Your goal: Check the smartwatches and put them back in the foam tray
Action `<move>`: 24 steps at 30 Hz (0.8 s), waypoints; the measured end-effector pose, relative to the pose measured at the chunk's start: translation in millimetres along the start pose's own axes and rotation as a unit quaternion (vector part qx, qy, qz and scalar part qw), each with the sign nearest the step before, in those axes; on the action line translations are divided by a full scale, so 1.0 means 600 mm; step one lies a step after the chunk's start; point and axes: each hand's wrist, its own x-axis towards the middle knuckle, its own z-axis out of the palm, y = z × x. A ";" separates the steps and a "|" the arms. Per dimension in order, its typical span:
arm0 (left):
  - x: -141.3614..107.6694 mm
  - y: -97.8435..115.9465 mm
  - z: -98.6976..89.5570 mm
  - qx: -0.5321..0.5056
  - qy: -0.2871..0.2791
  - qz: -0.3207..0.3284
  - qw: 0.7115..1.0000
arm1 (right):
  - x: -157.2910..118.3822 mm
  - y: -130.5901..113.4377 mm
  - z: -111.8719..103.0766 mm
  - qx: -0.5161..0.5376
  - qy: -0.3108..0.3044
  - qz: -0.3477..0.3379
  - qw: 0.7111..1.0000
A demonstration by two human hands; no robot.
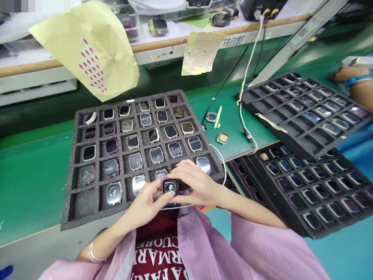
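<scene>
Both my hands meet at the front edge of a grey foam tray point(84, 208) filled with smartwatches. Between them is a smartwatch point(169, 186) with a purple case and a lit dial. My left hand point(150, 202) pinches its left side, the thumb low by the screen. Around its right side my right hand point(198, 182) has its fingers curled, with the thumb at the lower corner of the screen. Silver and purple watches sit in the tray's compartments, such as a silver watch point(114, 193) near the front; most screens are dark.
On the green bench point(29, 182) right of the tray lie a small watch with a yellow screen point(223, 138), a green pen-like stick point(217, 117) and cables. More watch trays point(305, 136) are stacked at right, near another person's hand point(351, 74). Yellow paper sheets point(96, 46) hang from the shelf.
</scene>
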 end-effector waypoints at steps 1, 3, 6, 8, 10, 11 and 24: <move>0.000 -0.001 -0.001 -0.006 0.002 0.004 1.000 | 0.001 -0.002 0.001 -0.002 0.001 0.003 1.000; 0.001 -0.001 -0.004 -0.025 0.004 0.005 1.000 | 0.003 -0.004 0.001 -0.002 0.002 0.013 1.000; 0.001 -0.001 -0.007 -0.063 0.006 0.002 0.998 | 0.008 -0.008 0.002 0.004 -0.001 0.037 0.999; 0.001 -0.001 -0.008 -0.070 0.019 0.002 0.997 | 0.011 -0.010 0.003 0.007 -0.008 0.056 0.998; 0.001 -0.003 -0.009 -0.069 0.034 0.004 0.997 | 0.014 -0.013 0.006 0.009 -0.013 0.069 0.997; 0.001 -0.003 -0.009 -0.074 0.039 0.007 0.996 | 0.015 -0.014 0.007 0.009 -0.014 0.074 0.997; 0.005 0.019 -0.023 -0.243 0.017 -0.045 0.969 | 0.036 -0.011 -0.001 0.154 -0.022 0.177 0.972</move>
